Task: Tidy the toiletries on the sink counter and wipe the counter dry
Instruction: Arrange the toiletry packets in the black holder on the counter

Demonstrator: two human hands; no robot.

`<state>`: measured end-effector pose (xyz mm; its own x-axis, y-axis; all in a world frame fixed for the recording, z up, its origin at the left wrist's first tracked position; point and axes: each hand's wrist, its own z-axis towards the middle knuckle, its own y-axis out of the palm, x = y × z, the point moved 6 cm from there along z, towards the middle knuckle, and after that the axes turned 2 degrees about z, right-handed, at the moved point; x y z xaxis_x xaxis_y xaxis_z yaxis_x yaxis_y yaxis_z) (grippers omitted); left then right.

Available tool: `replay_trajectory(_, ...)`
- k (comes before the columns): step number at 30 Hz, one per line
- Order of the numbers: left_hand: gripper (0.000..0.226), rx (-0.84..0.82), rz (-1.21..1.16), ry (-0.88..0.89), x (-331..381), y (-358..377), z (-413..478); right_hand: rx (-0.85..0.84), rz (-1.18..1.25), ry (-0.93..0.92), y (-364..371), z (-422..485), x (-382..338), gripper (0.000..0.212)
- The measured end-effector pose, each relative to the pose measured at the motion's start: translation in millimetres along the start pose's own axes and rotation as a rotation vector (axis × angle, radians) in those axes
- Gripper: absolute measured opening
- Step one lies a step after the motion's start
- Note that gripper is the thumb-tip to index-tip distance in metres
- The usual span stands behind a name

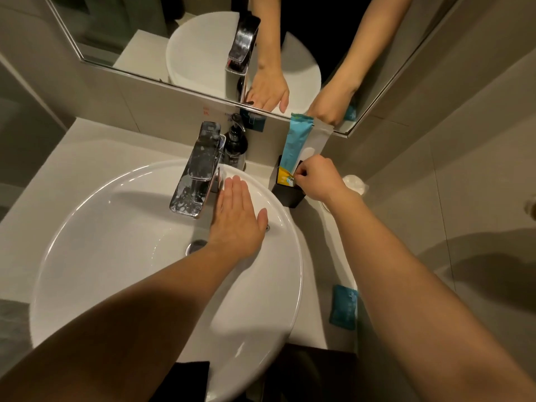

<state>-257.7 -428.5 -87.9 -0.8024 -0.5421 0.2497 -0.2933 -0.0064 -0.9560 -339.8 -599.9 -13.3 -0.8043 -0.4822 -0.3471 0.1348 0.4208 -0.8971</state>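
Observation:
A blue and yellow toothpaste tube (294,146) stands upright in a black square holder (285,194) on the pale counter (87,146), to the right of the round white basin (121,216). My right hand (317,181) pinches the tube's lower end at the holder's rim. My left hand (237,216) lies flat, fingers together, on the basin's back rim beside the chrome faucet (200,169). A dark pump bottle (235,143) stands behind the faucet. A small teal sachet (343,310) lies on the counter's right strip, near the front.
A mirror (145,33) runs along the back wall and reflects both hands. A white wrapped round item (354,182) sits behind my right wrist against the tiled right wall. The basin drain (195,246) shows beside my left wrist. A dark cloth (185,378) lies below the basin's front edge.

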Motion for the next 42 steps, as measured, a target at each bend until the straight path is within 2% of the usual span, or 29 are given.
replay_trajectory(6,0.080,-0.002,0.002,0.000,-0.2,2.1,0.0,0.007,-0.064,0.039,6.9,2.1,-7.1,0.027)
replay_trajectory(10,0.080,-0.009,0.005,-0.003,-0.5,1.2,-0.6,0.063,-0.032,0.062,2.8,-1.9,-4.5,0.017)
replay_trajectory(14,0.080,-0.012,0.038,-0.009,-0.8,0.7,-0.2,0.218,0.143,0.076,-15.1,-26.7,7.5,0.024)
replay_trajectory(18,0.080,-0.020,0.064,-0.017,-1.0,-0.1,0.4,0.352,0.326,0.132,-29.4,-65.2,41.5,0.019)
replay_trajectory(21,0.080,-0.008,0.059,-0.017,0.0,-0.9,-0.5,0.221,0.289,0.272,-15.9,-94.7,84.6,0.016)
replay_trajectory(25,0.081,-0.006,0.076,-0.024,-0.7,2.7,0.5,-0.140,0.135,0.494,25.1,-133.7,130.4,0.017)
replay_trajectory(31,0.081,0.031,0.086,-0.008,-2.4,5.4,1.3,-0.466,-0.097,0.521,79.4,-168.7,133.8,0.031)
replay_trajectory(35,0.081,0.045,0.092,-0.005,-1.2,3.3,1.6,-0.446,-0.134,0.520,90.4,-174.8,135.5,0.036)
replay_trajectory(42,0.081,0.058,0.107,-0.008,-3.4,4.9,1.9,-0.492,-0.230,0.526,88.2,-175.5,129.4,0.026)
